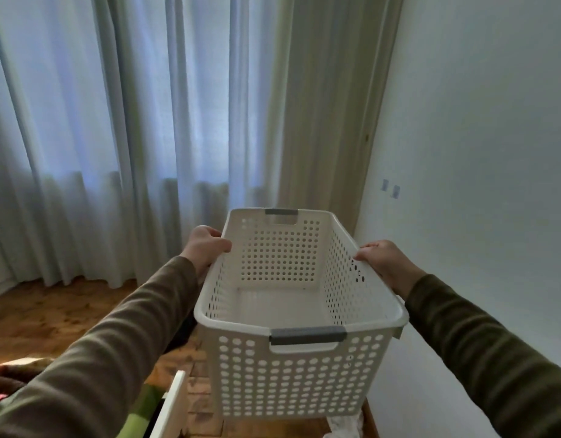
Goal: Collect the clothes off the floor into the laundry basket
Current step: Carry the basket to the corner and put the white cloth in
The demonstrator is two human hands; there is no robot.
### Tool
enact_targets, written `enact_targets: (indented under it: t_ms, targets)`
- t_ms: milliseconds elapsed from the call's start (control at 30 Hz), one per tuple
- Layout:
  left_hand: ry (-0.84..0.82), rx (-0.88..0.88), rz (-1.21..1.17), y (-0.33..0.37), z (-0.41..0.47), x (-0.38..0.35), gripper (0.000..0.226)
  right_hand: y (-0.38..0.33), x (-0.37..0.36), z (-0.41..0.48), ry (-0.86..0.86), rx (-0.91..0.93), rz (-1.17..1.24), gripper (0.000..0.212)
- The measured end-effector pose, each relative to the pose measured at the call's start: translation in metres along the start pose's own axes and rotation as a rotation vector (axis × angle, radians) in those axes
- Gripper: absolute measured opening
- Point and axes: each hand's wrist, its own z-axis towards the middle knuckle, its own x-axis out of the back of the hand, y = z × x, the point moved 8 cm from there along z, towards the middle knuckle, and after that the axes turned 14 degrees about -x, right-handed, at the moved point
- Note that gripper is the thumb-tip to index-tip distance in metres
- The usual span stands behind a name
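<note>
- Nearest, two arms in brown sleeves reached forward from the bottom corners.
- Between them a white perforated laundry basket (299, 314) was held up above the wooden floor (51, 314), nothing inside it.
- The left hand (206, 245) was clamped on its left rim; the right hand (385, 260) was clamped on its right rim.
- Beyond hung pale curtains (140, 121), reaching the floor.

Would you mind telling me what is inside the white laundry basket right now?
Nothing: the laundry basket shows only its bare white floor and perforated walls, held at the side rims by the left hand and right hand. Its near wall hides the inner front corner.
</note>
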Motion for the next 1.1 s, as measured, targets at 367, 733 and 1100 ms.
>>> enact_targets:
  t_ms: [367, 733, 1100]
  targets:
    - [0.002, -0.024, 0.030, -0.017, 0.139, -0.055, 0.022, -0.026, 0.010, 0.136, 0.041, -0.012, 0.122, 0.019]
    - [0.030, 0.031, 0.080, -0.062, 0.249, -0.145, 0.030, -0.016, 0.030, 0.297, -0.025, -0.061, 0.115, 0.021]
    - [0.055, 0.153, 0.202, -0.139, 0.318, -0.221, 0.033, 0.021, 0.027, 0.430, -0.025, -0.095, 0.095, 0.011]
